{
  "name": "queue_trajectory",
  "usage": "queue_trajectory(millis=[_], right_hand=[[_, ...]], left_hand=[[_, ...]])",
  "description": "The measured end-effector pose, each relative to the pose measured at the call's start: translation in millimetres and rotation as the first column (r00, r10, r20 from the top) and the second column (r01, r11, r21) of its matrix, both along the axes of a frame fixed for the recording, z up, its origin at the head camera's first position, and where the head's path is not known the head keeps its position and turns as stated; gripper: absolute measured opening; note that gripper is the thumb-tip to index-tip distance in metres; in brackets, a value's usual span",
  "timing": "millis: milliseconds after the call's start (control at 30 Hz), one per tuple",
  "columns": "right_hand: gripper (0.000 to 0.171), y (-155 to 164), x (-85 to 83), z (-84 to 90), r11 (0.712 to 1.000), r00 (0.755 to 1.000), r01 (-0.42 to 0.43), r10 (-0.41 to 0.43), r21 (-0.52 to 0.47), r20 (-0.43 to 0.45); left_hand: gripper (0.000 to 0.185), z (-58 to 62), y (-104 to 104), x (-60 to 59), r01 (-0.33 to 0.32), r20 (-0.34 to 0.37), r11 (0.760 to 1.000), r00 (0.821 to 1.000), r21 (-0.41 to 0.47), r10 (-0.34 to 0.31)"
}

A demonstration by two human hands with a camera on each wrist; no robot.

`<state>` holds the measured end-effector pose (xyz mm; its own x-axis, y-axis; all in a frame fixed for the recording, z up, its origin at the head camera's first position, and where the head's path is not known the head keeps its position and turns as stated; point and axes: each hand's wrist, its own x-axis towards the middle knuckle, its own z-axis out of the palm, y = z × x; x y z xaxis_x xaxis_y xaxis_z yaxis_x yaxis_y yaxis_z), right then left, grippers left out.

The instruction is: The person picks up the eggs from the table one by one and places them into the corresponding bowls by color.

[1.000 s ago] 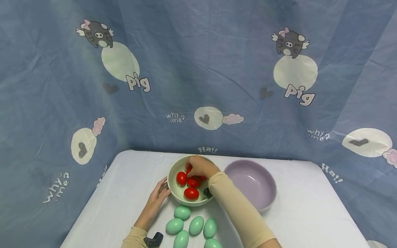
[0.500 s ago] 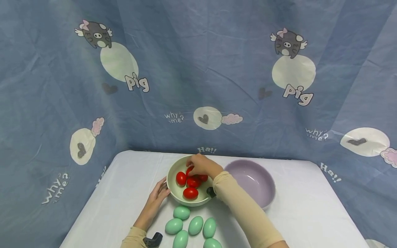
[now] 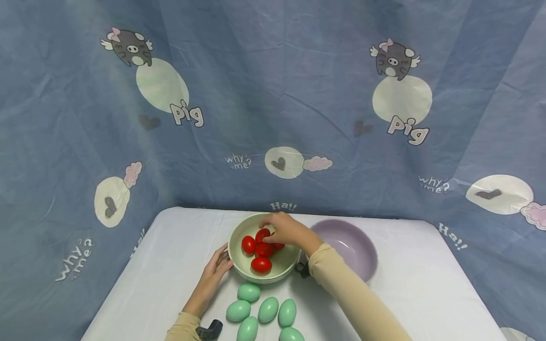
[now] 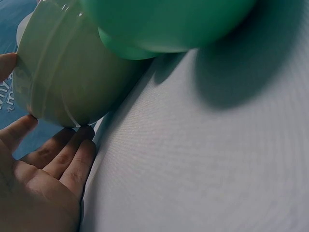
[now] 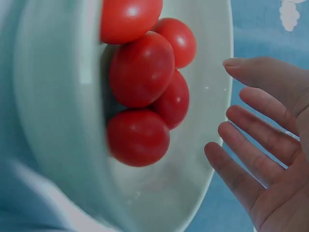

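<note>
Several glossy red eggs [image 3: 261, 265] lie together inside the pale green bowl [image 3: 242, 270], also seen close up in the right wrist view, where one red egg [image 5: 142, 70] rests over others. Over the bowl's back right side is my right hand [image 3: 292, 231]; its fingers [image 5: 251, 154] are spread apart, hold nothing and are clear of the eggs. My left hand [image 3: 214, 270] rests against the left outside wall of the bowl. In the left wrist view its fingertips [image 4: 86, 133] touch the bowl low down, and the fingers are nearly straight.
To the right stands a purple bowl [image 3: 362, 255], partly behind my right sleeve [image 3: 354, 293]. Several green eggs [image 3: 268, 310] lie on the white tablecloth [image 3: 426, 284] in front of the pale green bowl. A blue printed curtain [image 3: 239, 109] hangs behind the table.
My right hand has let go of a red egg in the pale green bowl, opened its fingers and drawn back to the right. The left hand stays against the bowl.
</note>
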<state>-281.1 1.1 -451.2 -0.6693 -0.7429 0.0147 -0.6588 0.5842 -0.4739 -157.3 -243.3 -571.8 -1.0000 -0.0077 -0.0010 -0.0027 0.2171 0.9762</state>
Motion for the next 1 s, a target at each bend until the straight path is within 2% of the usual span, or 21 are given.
queue_trajectory(millis=[233,467,700,833,1000], right_hand=[[0.036,22.1,20.7,0.6,0.999,0.999,0.008,-0.010,-0.042,-0.039],[0.031,51.4,48.8,1.0,0.988,0.992,0.025,-0.043,-0.150,-0.119],[0.036,89.7,73.8,-14.0,0.973,0.978,0.081,-0.119,-0.216,-0.170],[0.038,112.6,85.1,-26.5,0.957,0.951,0.109,-0.178,-0.268,-0.251],[0.042,140.3,95.9,-41.3,0.922,0.893,0.113,-0.257,-0.370,-0.369]], left_hand=[[0.062,1.4,1.6,0.6,-0.005,-0.005,1.000,1.000,-0.011,0.005],[0.061,-0.5,1.8,0.1,-0.012,-0.004,1.000,1.000,-0.005,0.012],[0.061,-0.2,1.6,0.4,-0.001,-0.005,1.000,1.000,-0.001,0.001],[0.061,0.2,1.4,0.4,0.004,-0.001,1.000,1.000,-0.004,-0.004],[0.061,0.3,1.4,0.5,0.003,0.008,1.000,1.000,-0.003,-0.002]])
